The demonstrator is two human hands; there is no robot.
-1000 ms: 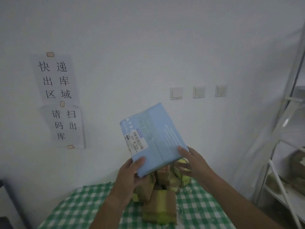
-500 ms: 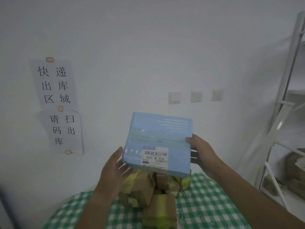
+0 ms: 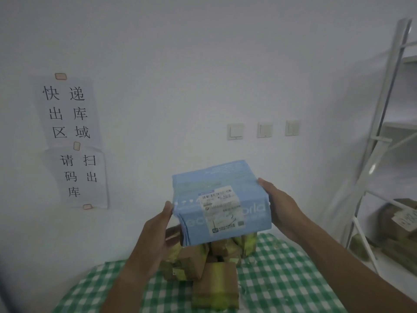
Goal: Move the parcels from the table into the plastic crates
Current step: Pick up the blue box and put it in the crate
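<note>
- A plain white painted wall [image 3: 203, 64] fills most of the view, dimly lit.
- Two white paper notices [image 3: 72, 141] with black printed characters hang on it at left — one above the other, fixed with small tan tape tabs.
- Three white square wall switches [image 3: 262, 130] sit in a row.
- A white metal shelving rack [image 3: 381, 123] stands at right.

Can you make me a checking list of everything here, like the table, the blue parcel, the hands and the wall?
Surface: green-and-white checked tablecloth covers the table.
Job's things: light blue plastic-wrapped parcel with white label held above a pile of brown taped parcels; no crates in view.
Clutter: nothing seen.
Grippers: left hand and right hand grip the blue parcel's opposite sides.
Cables: nothing seen.
Surroundings: white paper wall signs, three wall switches, white metal shelf with parcels.
</note>
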